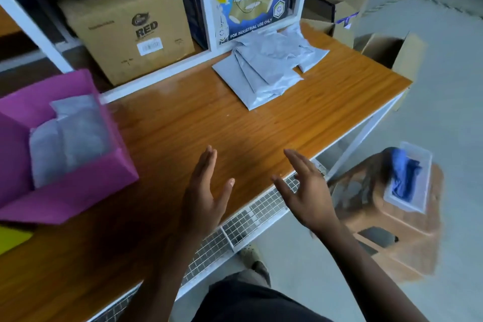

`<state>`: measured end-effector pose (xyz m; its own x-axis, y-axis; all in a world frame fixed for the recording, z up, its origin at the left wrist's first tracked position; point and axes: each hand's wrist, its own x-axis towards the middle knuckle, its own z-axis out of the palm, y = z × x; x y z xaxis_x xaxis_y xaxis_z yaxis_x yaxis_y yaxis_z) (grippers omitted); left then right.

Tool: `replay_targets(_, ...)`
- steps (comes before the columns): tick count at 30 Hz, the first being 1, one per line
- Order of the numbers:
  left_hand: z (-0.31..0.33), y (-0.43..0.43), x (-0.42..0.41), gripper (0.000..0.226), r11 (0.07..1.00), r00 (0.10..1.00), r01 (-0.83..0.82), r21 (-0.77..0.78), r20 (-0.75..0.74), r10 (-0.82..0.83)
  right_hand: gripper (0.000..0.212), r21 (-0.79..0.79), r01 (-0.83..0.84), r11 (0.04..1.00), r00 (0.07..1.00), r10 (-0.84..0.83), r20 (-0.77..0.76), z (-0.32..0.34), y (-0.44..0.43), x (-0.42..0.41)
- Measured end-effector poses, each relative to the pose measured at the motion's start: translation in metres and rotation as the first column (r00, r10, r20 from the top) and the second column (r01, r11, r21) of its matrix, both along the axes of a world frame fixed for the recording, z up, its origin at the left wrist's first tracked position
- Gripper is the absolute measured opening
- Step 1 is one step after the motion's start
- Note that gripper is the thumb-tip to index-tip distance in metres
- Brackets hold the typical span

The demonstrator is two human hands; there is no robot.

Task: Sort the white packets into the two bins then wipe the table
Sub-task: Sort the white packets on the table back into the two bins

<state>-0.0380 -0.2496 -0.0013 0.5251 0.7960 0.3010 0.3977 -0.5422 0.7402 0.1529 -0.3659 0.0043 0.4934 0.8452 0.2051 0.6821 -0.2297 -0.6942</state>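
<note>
Left grip (201, 198) and right grip (305, 191) released above the counter (235, 125); white packets (266, 70) piled at its back.
Standing by, I see both hands hover over the counter's near edge, fingers straight and spread, palms turned toward each other, holding nothing. The fanned pile of packets lies at the counter's back, against the white shelf (156, 81). More packets (68, 138) fill the pink bin (78, 191) on the counter's left end. A yellow corner (13, 240) shows at its left near side. Off the counter's right end, a blue cloth (403, 178) lies in a clear tray (423, 185) on a brown stool (392, 230).
</note>
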Motion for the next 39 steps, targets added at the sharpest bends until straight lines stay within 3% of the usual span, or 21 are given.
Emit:
replay_targets(13,0.019,0.116,0.127,0.055,0.986,0.991,-0.134,0.102,-0.010,0.136,0.063,0.067,-0.043,0.997,0.999,0.042,0.009,0.023,0.136,0.127)
replay_targets(20,0.035,0.175,0.203,0.051,0.967,0.976,-0.211,0.142,-0.026,0.217,0.055,0.074,-0.116,0.991,0.990,0.109,0.088,0.033,0.220,0.208)
replay_targets(26,0.033,0.228,0.288,0.042,0.928,0.931,-0.363,0.083,0.003,0.364,0.042,0.077,-0.161,0.984,0.976,0.147,0.162,0.038,0.305,0.282)
replay_targets(29,0.022,0.250,0.333,0.048,0.917,0.912,-0.398,0.013,-0.101,0.397,0.035,0.084,-0.170,0.982,0.968,0.151,0.200,0.033,0.357,0.309)
replay_targets(35,-0.010,0.266,0.379,0.059,0.902,0.871,-0.425,-0.079,-0.307,0.383,0.048,-0.159,-0.286,0.945,0.933,0.312,0.178,0.008,0.431,0.328)
replay_targets(39,-0.029,0.272,0.385,0.093,0.845,0.776,-0.529,-0.082,-0.451,0.442,0.064,-0.331,-0.314,0.890,0.903,0.387,0.185,-0.018,0.446,0.324)
